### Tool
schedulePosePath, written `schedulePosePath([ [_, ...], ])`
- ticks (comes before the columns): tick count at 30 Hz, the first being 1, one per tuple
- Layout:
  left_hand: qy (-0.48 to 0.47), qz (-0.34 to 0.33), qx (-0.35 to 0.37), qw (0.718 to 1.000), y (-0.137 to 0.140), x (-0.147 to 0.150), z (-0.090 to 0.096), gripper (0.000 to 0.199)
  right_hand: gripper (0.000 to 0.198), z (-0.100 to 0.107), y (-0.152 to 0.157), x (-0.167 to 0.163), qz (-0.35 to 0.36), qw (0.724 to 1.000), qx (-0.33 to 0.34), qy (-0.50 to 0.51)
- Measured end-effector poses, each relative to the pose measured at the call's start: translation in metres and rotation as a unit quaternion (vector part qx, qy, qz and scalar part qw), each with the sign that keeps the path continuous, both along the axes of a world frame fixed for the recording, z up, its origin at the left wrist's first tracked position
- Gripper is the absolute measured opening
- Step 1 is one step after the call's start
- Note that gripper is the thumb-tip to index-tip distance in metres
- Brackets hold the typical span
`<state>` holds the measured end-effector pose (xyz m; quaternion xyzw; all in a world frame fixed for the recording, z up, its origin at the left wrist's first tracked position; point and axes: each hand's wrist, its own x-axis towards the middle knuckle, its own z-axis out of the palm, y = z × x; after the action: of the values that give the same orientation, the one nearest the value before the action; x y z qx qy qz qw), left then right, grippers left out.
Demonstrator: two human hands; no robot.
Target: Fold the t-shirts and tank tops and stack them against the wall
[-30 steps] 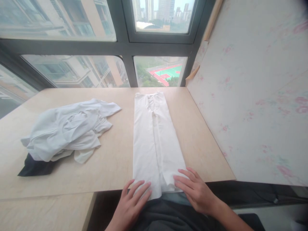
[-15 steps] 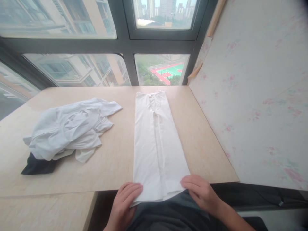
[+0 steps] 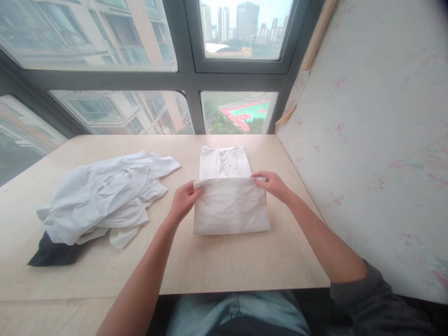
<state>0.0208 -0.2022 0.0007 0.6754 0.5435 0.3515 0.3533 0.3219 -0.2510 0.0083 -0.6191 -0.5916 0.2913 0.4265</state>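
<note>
Pinching the bottom edge (image 3: 227,181) of the white top (image 3: 231,210) in left hand (image 3: 184,201) and right hand (image 3: 275,185), now brought up near the neck (image 3: 227,161), making the top lie folded shorter on the table (image 3: 224,263), beside the clothes pile (image 3: 101,196).

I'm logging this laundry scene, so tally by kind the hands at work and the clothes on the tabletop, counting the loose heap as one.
Hands: 2 (left hand, right hand)
White garment, folded over on itself, in both hands: 1
Clothes heap, its number of pieces unclear: 1
Total: 4
</note>
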Motion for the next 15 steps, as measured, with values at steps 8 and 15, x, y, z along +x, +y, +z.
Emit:
schedulePosePath([
  [8,0.063,0.038,-0.029,0.997,0.056,0.013,-0.034,0.039,0.039,-0.037,0.061,-0.005,-0.09,0.995,-0.048,0.018],
  [15,0.1,0.055,-0.067,0.991,0.061,-0.006,-0.066,0.045,0.037,-0.078,0.043,0.013,-0.1,0.989,-0.105,0.02],
])
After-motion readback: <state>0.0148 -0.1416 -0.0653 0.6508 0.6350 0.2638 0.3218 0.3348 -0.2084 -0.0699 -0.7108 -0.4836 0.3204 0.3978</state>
